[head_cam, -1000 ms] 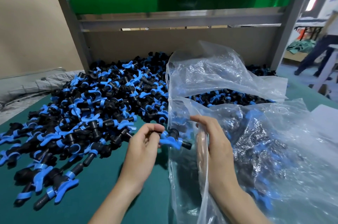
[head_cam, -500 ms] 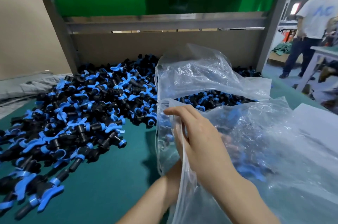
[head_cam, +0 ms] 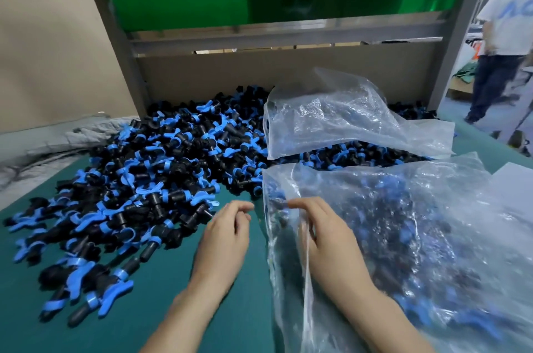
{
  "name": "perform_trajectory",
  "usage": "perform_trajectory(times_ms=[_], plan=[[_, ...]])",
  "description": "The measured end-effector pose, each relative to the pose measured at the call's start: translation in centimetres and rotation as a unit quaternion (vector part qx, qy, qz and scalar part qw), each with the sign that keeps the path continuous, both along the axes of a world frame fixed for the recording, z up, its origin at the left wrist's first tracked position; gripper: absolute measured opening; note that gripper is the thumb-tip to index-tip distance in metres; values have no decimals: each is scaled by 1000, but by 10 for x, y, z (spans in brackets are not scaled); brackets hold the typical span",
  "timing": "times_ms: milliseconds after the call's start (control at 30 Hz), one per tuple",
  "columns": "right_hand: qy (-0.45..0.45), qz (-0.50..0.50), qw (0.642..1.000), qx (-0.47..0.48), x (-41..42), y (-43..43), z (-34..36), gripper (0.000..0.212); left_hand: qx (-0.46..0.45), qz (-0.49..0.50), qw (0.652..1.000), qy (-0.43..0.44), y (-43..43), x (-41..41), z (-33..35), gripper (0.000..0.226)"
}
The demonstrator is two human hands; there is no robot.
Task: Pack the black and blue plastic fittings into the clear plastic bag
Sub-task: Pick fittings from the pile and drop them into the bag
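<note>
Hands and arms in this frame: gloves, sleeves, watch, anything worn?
Nothing worn that shows. The left hand and right hand are bare, with no gloves, rings or tape. The left forearm and right forearm are bare down to the frame's bottom edge, with no sleeve, watch or wristband in view. The upper arms are out of frame.

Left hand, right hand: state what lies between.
Head view: bare green table mat and the left edge of the clear plastic bag lie between left hand and right hand.

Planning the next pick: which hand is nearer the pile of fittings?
Left. The left hand sits just right of the pile of fittings; the right hand is farther right, gripping the clear plastic bag.
</note>
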State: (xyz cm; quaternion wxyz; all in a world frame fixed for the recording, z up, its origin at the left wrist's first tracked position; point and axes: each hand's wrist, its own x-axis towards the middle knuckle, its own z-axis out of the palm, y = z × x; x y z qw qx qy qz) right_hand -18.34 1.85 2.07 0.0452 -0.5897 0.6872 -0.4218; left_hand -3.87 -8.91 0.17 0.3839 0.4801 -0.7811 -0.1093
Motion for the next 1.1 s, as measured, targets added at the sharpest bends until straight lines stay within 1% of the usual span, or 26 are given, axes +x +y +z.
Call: perform_trajectory(times_ms=[33,67,100,133,200,300,367,400,500,567,667,733,767,833,867,900,967,1033,1100], plan=[[22,-4,1000,18,1,-1,-4,44,61,16,997,48,-2,11,-6,25],[39,-7,999,34,1,-2,-7,45,61,61,996,32,-9,21,-6,24],[50,-10,998,46,0,-4,-10,45,28,73,997,10,-7,15,-5,25],[56,-14,997,55,-2,-5,-11,45,18,84,996,-8,3,4,0,25],[56,-24,996,64,-4,-6,-14,44,-8,128,992,-6,7,5,2,20],[56,-34,996,59,-6,-9,-18,51,-49,221,974,-27,-2,30,10,13],[65,-38,995,64,-6,-10,-20,56,-52,265,960,-72,-1,34,9,16],[68,-38,995,68,-6,-11,-20,57,-47,267,958,-93,-2,37,8,19],[76,-35,993,81,-6,-10,-21,55,36,240,955,-168,-6,38,0,30],[76,-29,994,77,-6,-10,-21,46,35,235,949,-205,-9,37,-5,34],[70,-26,994,74,-6,-9,-20,35,18,237,950,-202,-12,38,-2,34],[70,-27,994,77,-5,-8,-20,36,9,217,962,-165,-11,36,0,34],[68,-26,994,76,-5,-8,-20,36,14,190,974,-124,-10,34,2,33],[61,-24,995,74,-5,-8,-19,35,34,113,993,-4,-4,26,5,29],[60,-25,995,73,-5,-9,-19,35,52,71,995,52,1,21,5,26],[59,-26,995,72,-5,-9,-19,35,73,33,993,89,5,15,5,25],[59,-26,996,68,-5,-8,-19,36,111,-19,986,124,12,5,1,24],[54,-25,996,66,-5,-8,-18,37,133,-44,980,138,15,-1,-5,23],[42,-27,997,60,-5,-7,-18,36,156,-69,973,153,16,-3,-8,28]])
